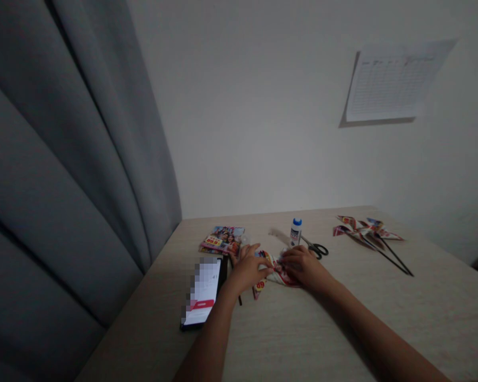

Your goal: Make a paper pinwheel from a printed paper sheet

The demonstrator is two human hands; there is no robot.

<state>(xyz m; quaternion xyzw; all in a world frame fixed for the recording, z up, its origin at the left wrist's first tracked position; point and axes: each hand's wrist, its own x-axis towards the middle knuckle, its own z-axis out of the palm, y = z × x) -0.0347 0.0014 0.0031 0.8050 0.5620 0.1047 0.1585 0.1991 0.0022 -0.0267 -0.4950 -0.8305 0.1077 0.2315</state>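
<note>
A folded pinwheel of printed paper [279, 275] lies on the table between my hands. My left hand [249, 269] holds its left side, thumb and fingers on the paper near the middle. On its right side, my right hand [302, 265] is closed over the paper, its fingertips near the centre. A pointed printed corner sticks out below my left hand. Just behind my right hand stands a white glue bottle with a blue cap [296, 232], and black-handled scissors [318, 250] lie beside it, their blades partly hidden.
A phone [202, 292] with a lit screen lies left of my left hand, near a thin dark stick [240, 300]. Printed leaflets [223, 240] are behind it. Finished pinwheels with dark sticks [368, 229] lie at the right. A grey curtain hangs left.
</note>
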